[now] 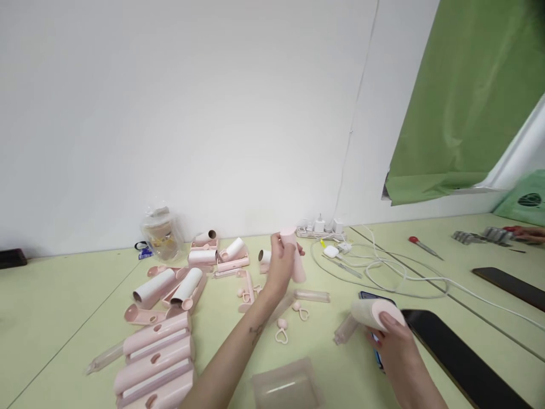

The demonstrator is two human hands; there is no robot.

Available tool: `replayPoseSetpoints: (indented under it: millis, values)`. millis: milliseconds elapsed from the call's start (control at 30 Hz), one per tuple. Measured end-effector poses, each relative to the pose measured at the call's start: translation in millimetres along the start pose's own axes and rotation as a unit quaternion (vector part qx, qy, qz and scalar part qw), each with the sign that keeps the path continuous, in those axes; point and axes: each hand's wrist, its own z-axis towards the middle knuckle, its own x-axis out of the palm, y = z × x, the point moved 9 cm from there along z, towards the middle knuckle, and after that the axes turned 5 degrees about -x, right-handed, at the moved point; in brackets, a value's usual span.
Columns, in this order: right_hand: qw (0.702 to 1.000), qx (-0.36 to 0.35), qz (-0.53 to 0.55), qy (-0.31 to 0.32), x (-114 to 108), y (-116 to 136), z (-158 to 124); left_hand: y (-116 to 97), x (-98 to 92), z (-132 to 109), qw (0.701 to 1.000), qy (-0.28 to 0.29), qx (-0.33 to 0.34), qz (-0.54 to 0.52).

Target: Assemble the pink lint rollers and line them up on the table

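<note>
My left hand (281, 264) is closed around a pale pink piece with a rounded top (300, 271), held upright above the table. To the right, my right hand (394, 341) grips a white roll with a pink end (361, 311), its thumb pressed on that end. A clear, bottle-shaped tube (346, 329) shows just below the roll, and a phone (378, 359) lies partly hidden behind the hand. Between my hands are another clear tube (312, 296) and pink heart-shaped loops (281, 332). A translucent case (287, 386) sits at the near edge of view.
Pink cases (155, 360) and white rolls (187, 287) cover the left side. A bagged cup (162, 233) stands by the wall. At right are a power strip (319, 230), cables (392, 272), a screwdriver (426, 248) and black bars (464, 358). Another person's hand (528, 233) shows far right.
</note>
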Motion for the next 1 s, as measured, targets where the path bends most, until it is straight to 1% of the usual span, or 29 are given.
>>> replayPoseSetpoints:
  millis: [67,100,133,200,233,300,367,433,500,533,600,667,733,800,900,967,1000]
  values:
    - [0.997,0.022,-0.06,0.033,-2,-15,1,-5,-25.9,-26,0.998,-0.01,-0.025,-0.057]
    - [0.995,0.022,-0.078,0.052,2,-17,1,-3,-37.1,-40,0.994,-0.012,-0.046,-0.1]
    - [0.993,0.017,-0.09,0.072,10,-17,0,3,-46.4,-54,0.981,-0.011,-0.078,-0.179]
    - [0.987,0.008,-0.114,0.109,29,-12,-6,16,-61.6,-78,0.947,-0.017,-0.119,-0.298]
    - [0.984,0.005,-0.131,0.123,39,-8,-9,25,-68.8,-88,0.931,-0.032,-0.136,-0.338]
    - [0.975,0.002,-0.171,0.14,56,1,-16,46,-83.4,-102,0.909,-0.082,-0.17,-0.372]
    - [0.968,-0.016,-0.197,0.152,69,11,-22,65,-92.1,-111,0.888,-0.128,-0.214,-0.387]
    - [0.96,-0.046,-0.189,0.2,86,19,-30,77,-91.2,-114,0.866,-0.137,-0.253,-0.408]
    - [0.945,-0.082,-0.155,0.275,107,26,-42,84,-82.9,-117,0.842,-0.118,-0.29,-0.439]
    - [0.932,-0.103,-0.135,0.32,119,29,-50,86,-76.8,-119,0.828,-0.102,-0.311,-0.455]
    - [0.895,-0.152,-0.095,0.409,142,39,-70,91,-61.7,-126,0.801,-0.059,-0.354,-0.479]
    - [0.854,-0.187,-0.061,0.482,160,46,-93,94,-46.5,-133,0.785,-0.005,-0.378,-0.491]
    - [0.831,-0.186,-0.033,0.523,170,47,-111,95,-37.3,-137,0.783,0.028,-0.372,-0.498]
    - [0.826,-0.15,-0.008,0.543,173,40,-123,92,-34.7,-140,0.793,0.033,-0.345,-0.5]
    - [0.824,-0.083,0.017,0.56,170,22,-135,86,-38.0,-143,0.818,0.01,-0.316,-0.48]
    - [0.822,-0.055,0.018,0.567,166,10,-140,84,-41.7,-147,0.832,-0.014,-0.32,-0.453]
    - [0.819,-0.05,0.014,0.571,165,7,-142,84,-42.7,-149,0.835,-0.024,-0.326,-0.444]
